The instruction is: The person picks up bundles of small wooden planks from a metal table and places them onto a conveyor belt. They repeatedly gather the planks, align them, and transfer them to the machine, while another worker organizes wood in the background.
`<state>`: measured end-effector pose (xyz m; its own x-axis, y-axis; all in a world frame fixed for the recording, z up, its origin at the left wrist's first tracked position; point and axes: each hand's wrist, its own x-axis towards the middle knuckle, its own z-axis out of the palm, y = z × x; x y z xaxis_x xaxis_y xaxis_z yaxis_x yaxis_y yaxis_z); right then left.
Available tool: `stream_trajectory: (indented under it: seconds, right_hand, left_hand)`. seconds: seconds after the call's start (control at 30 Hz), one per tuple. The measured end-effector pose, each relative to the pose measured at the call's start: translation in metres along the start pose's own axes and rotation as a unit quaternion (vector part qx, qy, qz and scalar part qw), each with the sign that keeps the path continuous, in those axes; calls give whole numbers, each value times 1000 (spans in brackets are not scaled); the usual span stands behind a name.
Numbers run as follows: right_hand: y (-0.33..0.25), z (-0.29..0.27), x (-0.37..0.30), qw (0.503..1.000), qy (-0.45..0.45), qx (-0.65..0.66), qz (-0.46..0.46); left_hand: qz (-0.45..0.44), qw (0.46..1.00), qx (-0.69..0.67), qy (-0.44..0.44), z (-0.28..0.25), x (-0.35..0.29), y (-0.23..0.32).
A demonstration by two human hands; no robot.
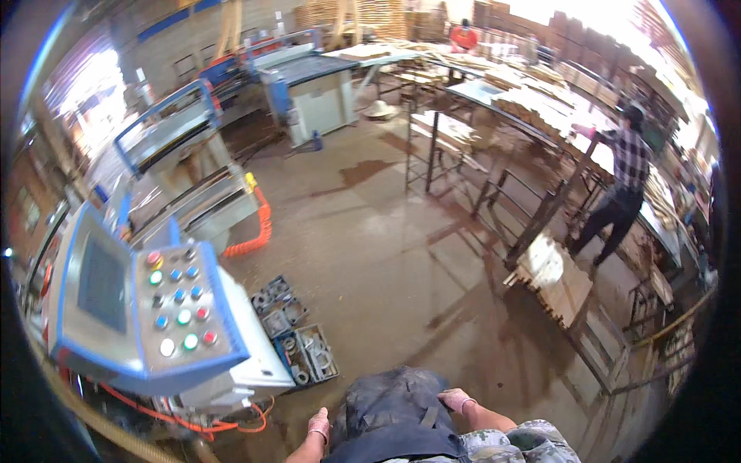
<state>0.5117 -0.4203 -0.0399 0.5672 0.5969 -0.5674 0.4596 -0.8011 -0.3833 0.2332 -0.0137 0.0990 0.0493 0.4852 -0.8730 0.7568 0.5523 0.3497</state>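
Note:
My left hand (318, 424), in a pale pinkish glove, is beside the left edge of the dark cloth (397, 405) over my front. Its fingers look loosely extended, and nothing shows in them. At the other side of that cloth is my right hand (457, 400), gloved the same way. Its fingers stretch toward the cloth's edge, loose, with no object visible in them. Camouflage-patterned clothing (505, 444) shows beneath my right forearm. Nearest to my left hand are open grey trays (316, 355) of metal parts on the floor.
A control panel (181, 301) with coloured buttons and a screen stands at left, an orange coiled hose (261, 224) behind it. Stacked boards (552, 278) lean on a rack at right. A person in a plaid shirt (629, 158) works at a long table; another in red (463, 37) is farther back.

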Motion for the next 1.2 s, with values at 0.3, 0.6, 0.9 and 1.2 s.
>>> stream_trajectory:
  seconds: [0.3,0.6,0.9,1.2]
  right_hand:
    - [-25,-114,58,967,-103,172,154]
    - [-57,-323,169,1000,22,2,-4]
    - [-52,-356,380,837,-102,404,355]
    - [29,-540,646,987,-123,58,88]
  left_hand:
    - [-19,978,207,8,59,164,108]
    - [22,970,238,34,122,186,452]
    - [68,991,34,-110,204,334,683]
    - [-42,991,45,-117,212,371,839]
